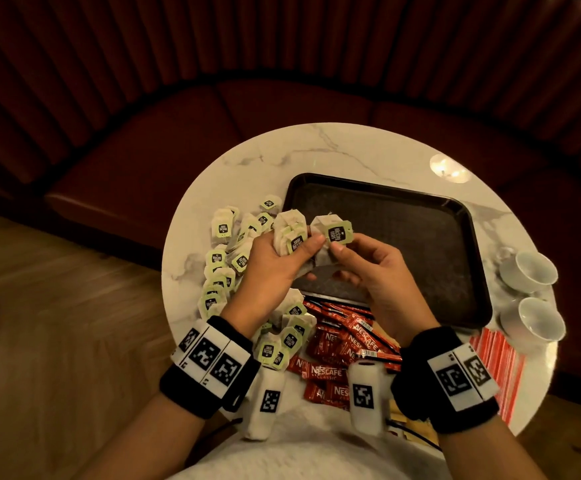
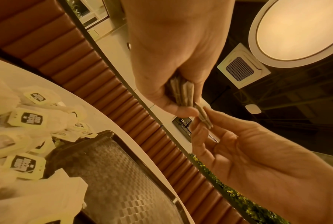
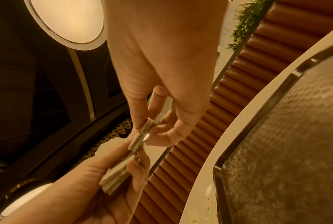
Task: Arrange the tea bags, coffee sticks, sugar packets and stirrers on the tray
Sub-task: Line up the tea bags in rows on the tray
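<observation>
Hands gather tea bags above a dark tray (image 1: pixel 420 216) on a round table (image 1: pixel 316 147). The left hand (image 1: pixel 268 268) grips a stack of tea bags (image 1: pixel 290 233); the right hand (image 1: pixel 375 268) pinches another small bundle (image 1: pixel 334 233) beside it. The tray looks bare, so sorting has likely only begun; next, the bundles probably need setting down neatly inside it.

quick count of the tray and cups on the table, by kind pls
tray: 1
white cups: 2
total: 3
</observation>
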